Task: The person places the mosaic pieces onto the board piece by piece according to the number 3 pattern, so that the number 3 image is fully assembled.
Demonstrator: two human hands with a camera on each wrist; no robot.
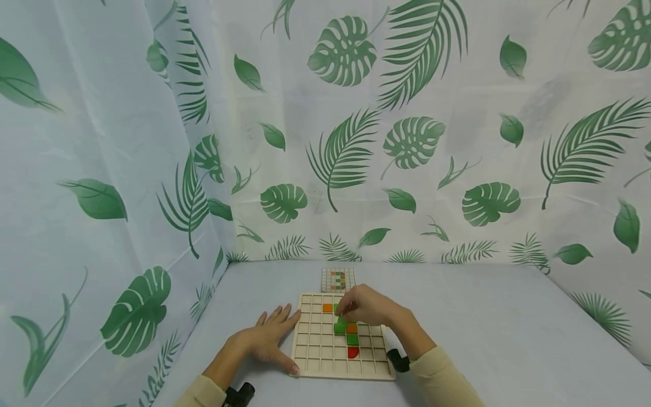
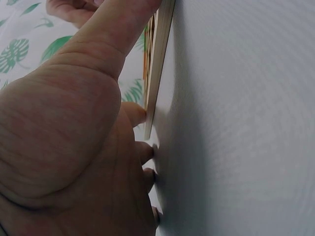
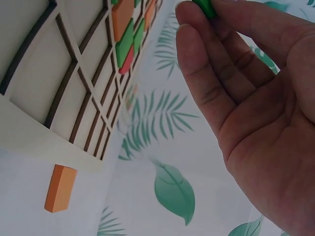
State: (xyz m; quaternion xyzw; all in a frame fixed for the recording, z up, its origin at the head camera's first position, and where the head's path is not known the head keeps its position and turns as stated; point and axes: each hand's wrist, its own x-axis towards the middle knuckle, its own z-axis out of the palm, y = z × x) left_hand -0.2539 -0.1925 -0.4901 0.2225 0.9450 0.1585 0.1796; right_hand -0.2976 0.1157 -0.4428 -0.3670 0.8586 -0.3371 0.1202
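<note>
A light wooden grid board (image 1: 315, 356) lies on the table. Set in its squares are orange tiles (image 1: 351, 328), green tiles (image 1: 352, 340) and a red rounded tile (image 1: 353, 353). Above the board, my right hand (image 1: 368, 305) pinches a small green tile (image 3: 204, 7) between thumb and fingertips; the hand hides part of the upper squares. My left hand (image 1: 267, 339) lies with fingers spread along the board's left edge, its thumb by the near left corner. In the left wrist view the board's side edge (image 2: 160, 54) shows beside that thumb.
Behind the board lies a small card (image 1: 328, 281) printed with a coloured grid pattern. A loose orange block (image 3: 60, 188) rests on the white tabletop (image 1: 508, 339) just off the board's edge. Leaf-printed curtains (image 1: 432, 226) hang behind and to the left.
</note>
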